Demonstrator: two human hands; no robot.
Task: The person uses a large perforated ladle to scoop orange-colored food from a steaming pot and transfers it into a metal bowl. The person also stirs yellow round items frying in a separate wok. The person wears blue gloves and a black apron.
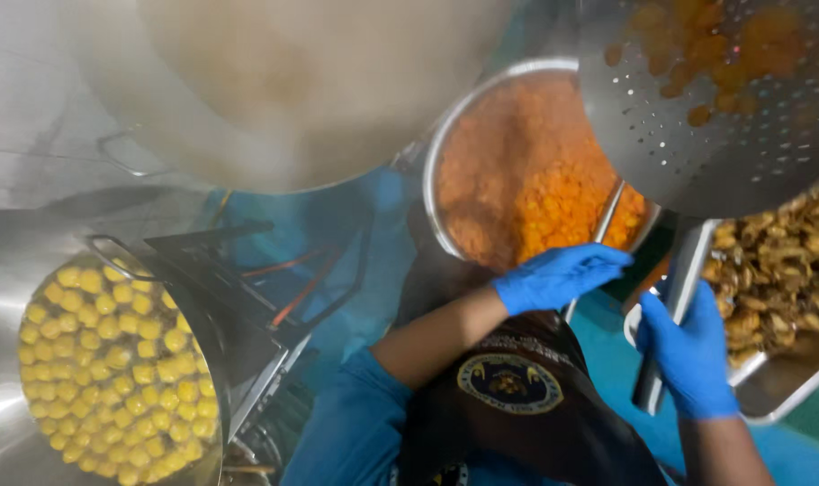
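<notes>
Now we're gripping the strainer (724, 99) handle in our right hand (693, 355), left hand (558, 274) clenching a utensil (605, 216), draining above the bowl (517, 171).

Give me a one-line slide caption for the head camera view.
Blue-gloved left hand and right hand work a perforated metal skimmer over a pot of orange food.

Crowding the round orange-filled bowl (508, 162): perforated strainer (715, 99) overhanging its right rim, big pale pot (310, 81) pressing on the left; leaving open blue floor (373, 234) just below-left.
</notes>
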